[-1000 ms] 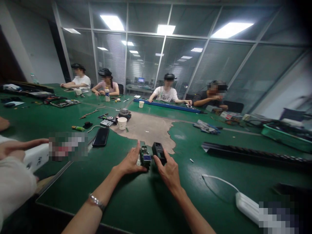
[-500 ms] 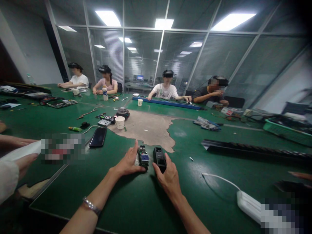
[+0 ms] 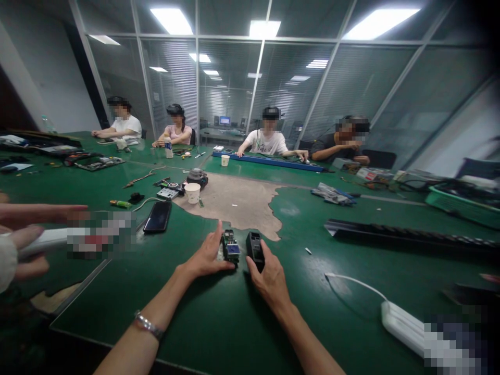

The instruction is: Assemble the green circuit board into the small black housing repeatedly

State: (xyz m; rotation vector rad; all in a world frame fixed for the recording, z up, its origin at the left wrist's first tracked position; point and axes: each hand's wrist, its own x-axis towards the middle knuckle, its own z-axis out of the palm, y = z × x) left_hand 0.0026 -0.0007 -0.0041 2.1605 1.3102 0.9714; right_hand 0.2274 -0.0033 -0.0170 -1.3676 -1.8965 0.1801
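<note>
Head view: L hand point(image 3: 207, 256) is gripping a bare circuit board point(image 3: 230, 244); R hand point(image 3: 272, 271) is gripping a black housing point(image 3: 255, 248). Parts are being held side by side, approx. parallel, inboard of the counter's point(image 3: 219, 317) near edge. Current step: apparently handling separated parts. Next move is probably calling for a steady grip, esp. on exposed components.
</note>
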